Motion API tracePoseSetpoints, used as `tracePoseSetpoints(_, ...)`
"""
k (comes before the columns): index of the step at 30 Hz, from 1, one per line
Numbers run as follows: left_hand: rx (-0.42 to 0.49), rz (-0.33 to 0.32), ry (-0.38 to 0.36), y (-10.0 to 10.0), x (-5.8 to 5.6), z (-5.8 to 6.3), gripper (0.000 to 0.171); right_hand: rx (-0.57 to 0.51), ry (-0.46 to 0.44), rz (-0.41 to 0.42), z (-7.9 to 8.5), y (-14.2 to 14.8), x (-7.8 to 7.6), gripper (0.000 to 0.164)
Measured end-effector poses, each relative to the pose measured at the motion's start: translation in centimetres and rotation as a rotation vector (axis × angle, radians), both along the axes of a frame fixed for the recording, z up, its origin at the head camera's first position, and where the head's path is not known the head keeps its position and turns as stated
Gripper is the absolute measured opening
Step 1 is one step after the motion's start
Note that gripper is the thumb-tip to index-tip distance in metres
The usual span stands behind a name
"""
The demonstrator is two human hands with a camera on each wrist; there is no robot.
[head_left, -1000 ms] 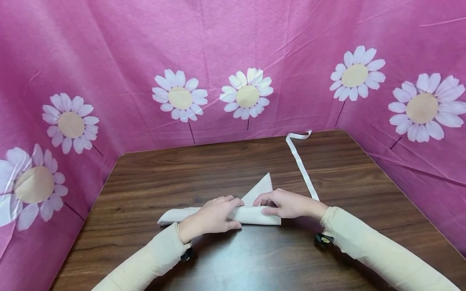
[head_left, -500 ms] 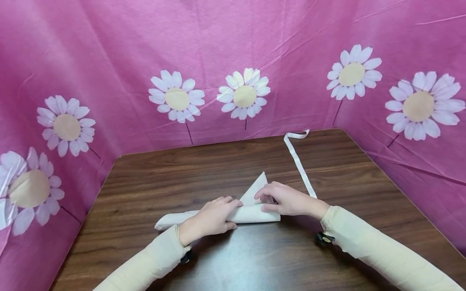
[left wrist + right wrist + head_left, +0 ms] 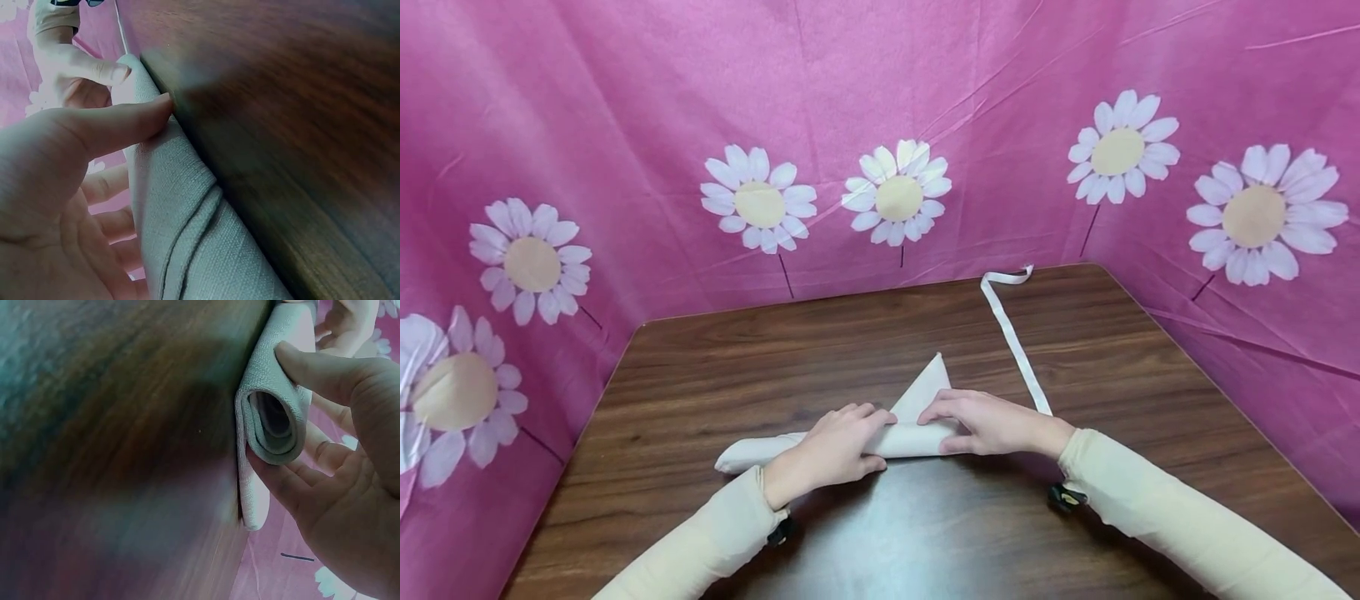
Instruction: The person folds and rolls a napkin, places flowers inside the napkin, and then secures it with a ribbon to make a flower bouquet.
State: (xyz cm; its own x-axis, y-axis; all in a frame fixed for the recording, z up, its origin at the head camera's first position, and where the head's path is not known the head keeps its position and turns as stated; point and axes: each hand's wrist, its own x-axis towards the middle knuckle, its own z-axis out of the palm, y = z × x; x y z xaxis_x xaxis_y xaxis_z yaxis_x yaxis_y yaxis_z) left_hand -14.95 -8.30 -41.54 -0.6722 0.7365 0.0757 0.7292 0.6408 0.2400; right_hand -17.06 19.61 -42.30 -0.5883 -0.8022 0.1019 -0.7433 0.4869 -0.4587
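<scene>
An off-white woven cloth [image 3: 913, 442] lies across the middle of the table as a loose roll, its pointed flap [image 3: 922, 392] flat on the far side. My left hand [image 3: 833, 446] holds the roll near its middle; in the left wrist view the thumb presses the near side and the fingers lie along the far side. Toward the right end, my right hand [image 3: 992, 423] grips the same roll between thumb and fingers. The right wrist view looks into the hollow, layered end of the rolled cloth [image 3: 275, 422]. Both palms hide part of the roll in the head view.
A narrow white ribbon [image 3: 1013, 346] runs from the table's back edge toward my right wrist, with a bend at its far end. The dark wood table [image 3: 760, 358] is bordered by a pink curtain [image 3: 850, 83] printed with large daisies.
Half a second ago my right fingers were raised a little off the roll; now they have come down around it. The left hand has kept its hold. The head view has shifted slightly.
</scene>
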Motion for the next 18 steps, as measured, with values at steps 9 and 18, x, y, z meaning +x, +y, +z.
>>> tracePoseSetpoints(9, 0.06, -0.004, 0.05, -0.1, 0.1, -0.1, 0.047, -0.047, -0.009, -0.017, -0.1, -0.3, -0.7, 0.028)
tracePoseSetpoints(18, 0.078, 0.005, 0.076, -0.2, -0.2, -0.4, 0.039, -0.051, 0.009, -0.029, 0.0, -0.5, -1.3, 0.026)
